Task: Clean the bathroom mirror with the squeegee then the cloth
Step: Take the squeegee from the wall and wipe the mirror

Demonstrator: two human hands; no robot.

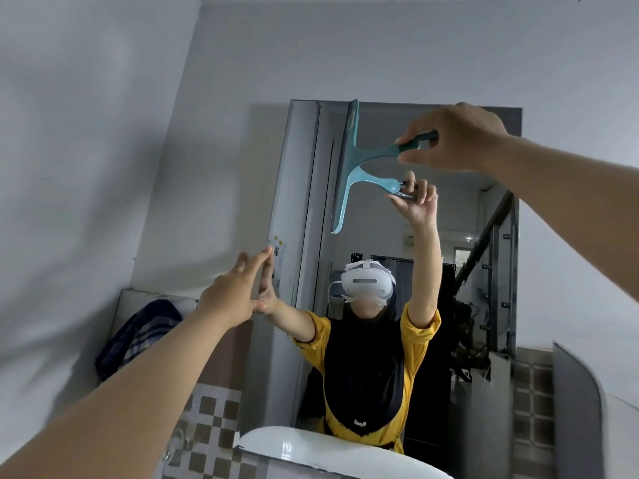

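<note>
The wall mirror [477, 257] hangs straight ahead and reflects a person in a yellow top. A teal squeegee [352, 140] has its blade standing upright against the upper left part of the glass. My right hand [453, 136] is shut on its dark teal handle, high up. My left hand [238, 292] reaches out with fingers spread, its fingertips touching the mirror's left edge, and holds nothing. A blue checked cloth [138, 337] hangs to the lower left, over the corner of a smaller panel.
A white basin [311, 451] sits below the mirror. Brown and white checked tiles [207, 426] cover the lower wall. A grey curved panel [577, 409] stands at the lower right. Plain grey wall [86, 167] fills the left.
</note>
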